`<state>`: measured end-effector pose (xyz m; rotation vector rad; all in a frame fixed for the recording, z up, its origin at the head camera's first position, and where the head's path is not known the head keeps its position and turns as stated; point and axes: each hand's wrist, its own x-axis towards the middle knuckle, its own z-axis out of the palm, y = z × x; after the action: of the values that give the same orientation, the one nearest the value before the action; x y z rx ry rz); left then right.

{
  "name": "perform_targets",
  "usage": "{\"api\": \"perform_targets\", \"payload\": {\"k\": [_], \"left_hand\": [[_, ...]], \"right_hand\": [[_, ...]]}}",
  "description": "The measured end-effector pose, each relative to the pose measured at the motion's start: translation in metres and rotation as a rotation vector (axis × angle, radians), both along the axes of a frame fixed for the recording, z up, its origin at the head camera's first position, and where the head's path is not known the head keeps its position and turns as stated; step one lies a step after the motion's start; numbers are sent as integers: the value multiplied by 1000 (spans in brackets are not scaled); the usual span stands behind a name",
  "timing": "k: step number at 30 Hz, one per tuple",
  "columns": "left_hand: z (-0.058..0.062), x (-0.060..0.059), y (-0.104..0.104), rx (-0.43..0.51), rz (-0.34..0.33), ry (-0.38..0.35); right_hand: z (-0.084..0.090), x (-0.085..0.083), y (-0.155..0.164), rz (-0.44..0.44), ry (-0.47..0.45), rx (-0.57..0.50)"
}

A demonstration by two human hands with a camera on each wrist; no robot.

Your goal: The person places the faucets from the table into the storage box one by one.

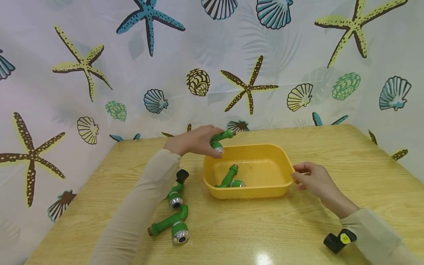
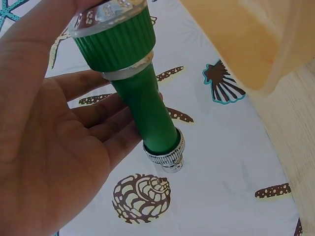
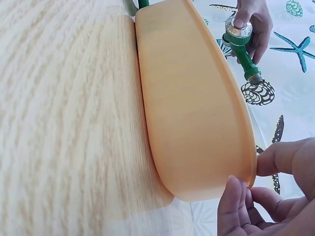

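My left hand (image 1: 195, 141) holds a green tap (image 1: 225, 135) in the air above the back left rim of a yellow plastic basin (image 1: 248, 193). In the left wrist view the tap's ribbed green collar (image 2: 123, 42) and silver cap sit by the thumb, its threaded end pointing down. My right hand (image 1: 313, 182) pinches the basin's right rim between thumb and fingers. Inside the basin, at the left, lies another green tap (image 1: 228, 177). Two more taps lie on the table left of the basin: a nearer one (image 1: 170, 222) and one (image 1: 175, 195) partly behind the left sleeve.
The wooden table (image 1: 258, 224) is backed by a white cloth (image 1: 185, 48) printed with starfish and shells. A black wrist device (image 1: 338, 241) hangs at the right sleeve. Another black piece (image 1: 182, 176) shows beside the left sleeve.
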<state>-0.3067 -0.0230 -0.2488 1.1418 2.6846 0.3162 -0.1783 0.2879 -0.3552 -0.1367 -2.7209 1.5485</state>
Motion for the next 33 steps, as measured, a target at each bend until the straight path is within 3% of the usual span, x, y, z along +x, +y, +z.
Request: {"api": "perform_targets", "payload": {"k": [21, 33], "left_hand": [[6, 9, 22, -30, -53, 11], [4, 15, 40, -53, -73, -6]], "right_hand": [[0, 0, 1, -12, 14, 7], [0, 0, 2, -10, 19, 7]]}}
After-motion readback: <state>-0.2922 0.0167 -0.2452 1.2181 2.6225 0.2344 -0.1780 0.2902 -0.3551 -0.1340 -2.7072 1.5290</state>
